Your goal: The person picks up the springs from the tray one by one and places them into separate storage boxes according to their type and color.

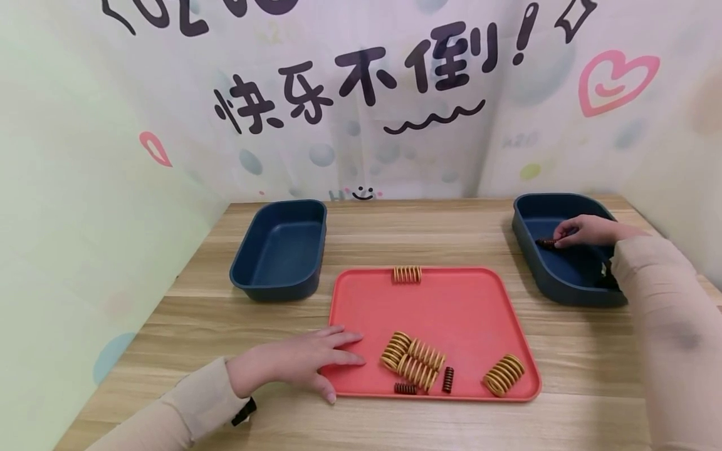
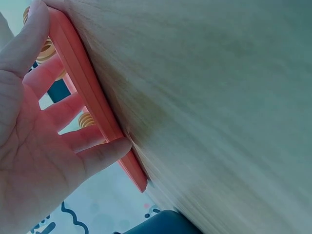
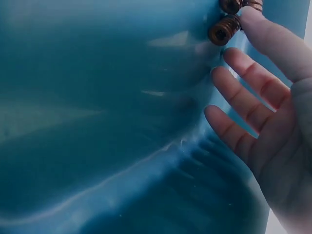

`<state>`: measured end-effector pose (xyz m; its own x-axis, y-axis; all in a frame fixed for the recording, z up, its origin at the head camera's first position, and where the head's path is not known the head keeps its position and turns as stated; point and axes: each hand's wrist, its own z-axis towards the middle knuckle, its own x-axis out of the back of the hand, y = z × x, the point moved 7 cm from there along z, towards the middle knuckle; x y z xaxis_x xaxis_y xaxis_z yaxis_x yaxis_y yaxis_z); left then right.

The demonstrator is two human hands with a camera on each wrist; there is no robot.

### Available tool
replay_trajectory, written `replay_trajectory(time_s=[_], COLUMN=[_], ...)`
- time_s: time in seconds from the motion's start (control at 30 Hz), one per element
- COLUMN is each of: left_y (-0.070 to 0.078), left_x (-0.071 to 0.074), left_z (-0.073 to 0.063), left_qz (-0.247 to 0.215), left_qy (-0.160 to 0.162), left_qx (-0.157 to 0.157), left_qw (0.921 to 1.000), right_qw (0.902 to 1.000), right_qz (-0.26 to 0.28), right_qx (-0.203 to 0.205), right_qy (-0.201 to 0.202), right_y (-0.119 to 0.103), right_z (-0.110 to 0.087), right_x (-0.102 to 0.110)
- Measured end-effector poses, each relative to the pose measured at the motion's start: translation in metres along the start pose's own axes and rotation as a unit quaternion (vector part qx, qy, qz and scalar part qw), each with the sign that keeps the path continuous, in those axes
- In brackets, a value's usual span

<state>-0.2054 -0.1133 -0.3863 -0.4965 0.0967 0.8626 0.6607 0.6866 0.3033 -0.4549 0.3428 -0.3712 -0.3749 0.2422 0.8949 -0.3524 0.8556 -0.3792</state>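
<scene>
The right hand (image 1: 586,230) was held inside the right bin (image 1: 533,263), its thumb laid against a dark spring (image 1: 545,243) at the bin's nine o'clock side; whether the spring was pinched or merely touched could not be told. Three fingers (image 3: 239,95) were left loosely extended below it. By the thumb, at one o'clock in the right wrist view, another dark coil (image 3: 224,30) was seen.

The left hand (image 1: 304,360) was spread wide with nothing gripped, its fingertips rested on the red tray (image 1: 451,307) between eight and nine o'clock. Three gold springs (image 1: 418,372) were bunched at the tray's seven o'clock, with two small dark springs (image 1: 448,379) near six. Single gold springs were set at four (image 1: 504,374) and eleven o'clock (image 1: 407,274).

From the tray, the right bin was placed at two o'clock and the left bin (image 1: 287,250) at ten, all upon a wooden table (image 1: 406,426). Beyond, at twelve, a printed cloth (image 1: 366,156) was hung.
</scene>
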Motion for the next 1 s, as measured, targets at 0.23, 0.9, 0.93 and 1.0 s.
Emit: replay_trajectory(time_s=[0.23,0.9,0.93,1.0], left_y=[0.0008,0.0026,0.0027,0.0028], left_x=[0.0016,0.0019,0.0019,0.0019], left_z=[-0.0002,-0.0012,-0.0013,-0.0015], left_qz=[0.000,-0.001,-0.002,-0.003], left_qy=[0.000,0.004,0.005,0.005], left_qx=[0.000,-0.003,-0.003,-0.002], left_qw=[1.0000,1.0000,1.0000,1.0000], right_qw=[0.9995,0.9963,0.9958,0.9944], right_qz=[0.022,0.069,0.076,0.089], right_qx=[-0.001,-0.017,-0.018,-0.025], right_qy=[-0.021,-0.047,-0.048,-0.050], right_y=[-0.0010,-0.0012,-0.0015,-0.0007], right_z=[-0.0021,-0.0018,-0.0021,-0.0025], right_x=[-0.0015,-0.0077,-0.0077,-0.0077])
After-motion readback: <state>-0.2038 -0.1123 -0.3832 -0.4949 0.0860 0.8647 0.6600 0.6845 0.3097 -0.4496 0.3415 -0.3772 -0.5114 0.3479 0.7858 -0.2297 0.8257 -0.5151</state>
